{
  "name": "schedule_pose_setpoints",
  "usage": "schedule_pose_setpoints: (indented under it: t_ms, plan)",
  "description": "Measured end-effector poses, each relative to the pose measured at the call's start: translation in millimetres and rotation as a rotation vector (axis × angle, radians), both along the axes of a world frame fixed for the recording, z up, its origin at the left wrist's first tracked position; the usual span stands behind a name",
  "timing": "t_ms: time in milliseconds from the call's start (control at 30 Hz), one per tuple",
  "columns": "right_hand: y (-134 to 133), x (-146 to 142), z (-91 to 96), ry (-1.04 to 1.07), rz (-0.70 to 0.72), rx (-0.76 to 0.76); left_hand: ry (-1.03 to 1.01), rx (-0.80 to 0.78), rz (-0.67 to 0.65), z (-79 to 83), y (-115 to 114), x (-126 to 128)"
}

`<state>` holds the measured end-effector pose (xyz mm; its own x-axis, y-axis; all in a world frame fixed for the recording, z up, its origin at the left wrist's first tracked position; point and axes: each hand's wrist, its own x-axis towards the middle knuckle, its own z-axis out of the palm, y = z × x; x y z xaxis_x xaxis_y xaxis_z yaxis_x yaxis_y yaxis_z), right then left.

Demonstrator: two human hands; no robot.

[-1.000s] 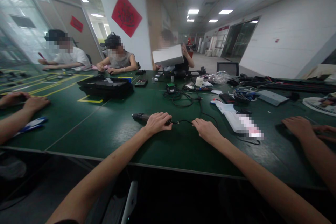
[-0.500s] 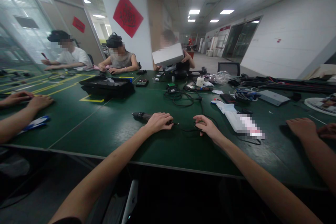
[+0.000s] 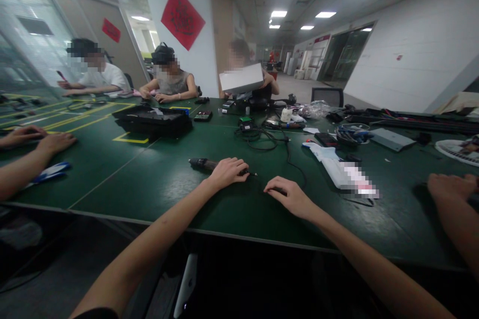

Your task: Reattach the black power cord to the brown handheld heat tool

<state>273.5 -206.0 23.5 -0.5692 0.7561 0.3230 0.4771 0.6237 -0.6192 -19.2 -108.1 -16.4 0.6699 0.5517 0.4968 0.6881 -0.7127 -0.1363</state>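
A dark electric screwdriver (image 3: 203,164) lies on the green table (image 3: 157,189), pointing left. My left hand (image 3: 229,172) is closed round its rear part, and a short pale-tipped end sticks out on the right side of the hand. Just to the right, my right hand (image 3: 287,195) has thumb and fingers pinched together low over the tabletop. A black cable (image 3: 302,172) curves down behind that hand and seems to end in its fingers; the held end is mostly hidden. The two hands are apart.
Coiled black cables (image 3: 258,140) lie beyond my hands. A black tray (image 3: 151,122) stands at the back left; a white packet (image 3: 329,162) lies to the right. Co-workers' hands (image 3: 451,187) rest at both sides, and a person opposite holds a white box (image 3: 241,79).
My right hand has moved left and nearer to me, toward the screwdriver's rear end, its fingers closer together. My left hand stays on the screwdriver. The co-worker's hand at right has shifted right.
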Motion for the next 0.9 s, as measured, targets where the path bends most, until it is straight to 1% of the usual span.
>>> schedule_pose_setpoints:
  t_ms: [133,200,267,367,433,467,500,600,733,833,900]
  plan:
    - [-18.4,-16.1,0.5,-0.091,0.122,0.113,-0.004,-0.004,-0.005,-0.3,-1.0,0.1]
    - [-23.4,-25.5,-1.0,-0.124,0.191,0.128,-0.007,-0.01,-0.013,-0.2,-1.5,-0.4]
    - [-25.2,-38.5,-2.7,-0.126,0.255,0.077,-0.01,-0.019,-0.022,0.3,-2.4,-0.9]
    - [-21.4,-62.8,-7.4,-0.056,0.324,-0.043,-0.016,-0.03,-0.028,1.7,-4.9,-1.5]
    - [-14.9,-76.1,-12.8,-0.03,0.336,-0.077,-0.017,-0.038,-0.032,2.9,-7.0,-1.5]
    - [-10.6,-80.0,-15.9,-0.05,0.319,-0.055,-0.017,-0.042,-0.034,3.5,-8.0,-1.5]
    - [-5.6,-81.5,-19.0,-0.093,0.285,-0.001,-0.017,-0.047,-0.037,4.2,-8.8,-1.4]
    - [11.8,-72.6,-25.2,-0.243,0.128,0.217,-0.016,-0.058,-0.047,6.2,-10.1,-1.3]
    - [33.5,-47.0,-25.6,-0.264,0.047,0.257,-0.015,-0.07,-0.061,9.3,-11.5,-2.9]
    - [45.9,-31.0,-25.0,-0.282,-0.005,0.278,-0.022,-0.073,-0.064,11.4,-14.2,-5.3]
    - [52.7,-22.7,-25.4,-0.291,-0.064,0.295,-0.02,-0.074,-0.073,12.0,-16.1,-6.1]
